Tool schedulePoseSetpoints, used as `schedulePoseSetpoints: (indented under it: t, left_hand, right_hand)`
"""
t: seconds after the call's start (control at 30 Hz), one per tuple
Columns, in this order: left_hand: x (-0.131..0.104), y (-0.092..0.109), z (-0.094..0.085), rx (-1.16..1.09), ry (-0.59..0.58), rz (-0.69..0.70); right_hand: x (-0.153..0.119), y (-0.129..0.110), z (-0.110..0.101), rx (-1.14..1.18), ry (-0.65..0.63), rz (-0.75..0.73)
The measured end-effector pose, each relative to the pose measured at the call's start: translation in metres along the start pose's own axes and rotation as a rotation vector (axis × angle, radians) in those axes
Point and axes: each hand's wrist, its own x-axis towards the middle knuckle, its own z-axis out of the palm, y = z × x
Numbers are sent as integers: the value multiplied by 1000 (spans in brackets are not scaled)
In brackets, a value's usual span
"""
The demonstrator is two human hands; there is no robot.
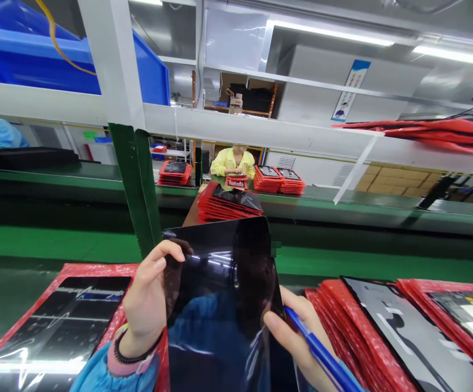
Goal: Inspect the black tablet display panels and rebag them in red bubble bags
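A: Nearest item?
B: Dark glossy panel (215, 337), held up tilted in front of the wearer, face showing ceiling-light reflections.

A: State of hands?
B: Apart, one per side, both gripping the panel. Left hand (144, 299): on the left edge, a fingertip over the face. Right hand (301, 332): on the right edge, thumb on the face; blue pen (321, 354) also lodged in this hand.

A: Flanking these?
B: Left, on the green bench (3, 305): second dark panel (68, 321) on red bubble wrap (93, 269). Right: red-wrapped stack (354, 321), grey-backed panel (407, 326) on top.

A: Beyond the panel's top edge?
B: Pile of red sleeves (230, 207), dark sheet uppermost.

A: Farthest noted?
B: Co-worker in yellow (233, 161), seated between further red stacks (279, 179); hands' detail too small to tell.
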Motion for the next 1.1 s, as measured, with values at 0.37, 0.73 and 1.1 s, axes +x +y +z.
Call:
schedulePoseSetpoints:
  t: [0.37, 0.73, 1.1]
  left_hand:
    - [-2, -3, 2, 70, -37, 90]
    - [-2, 0, 2, 344, -30, 473]
    - [-12, -11, -13, 538, -153, 700]
  right_hand:
    - [-6, 15, -2, -137, -2, -158]
    - [5, 36, -5, -577, 205, -919]
    - [-2, 38, -5, -498, 271, -810]
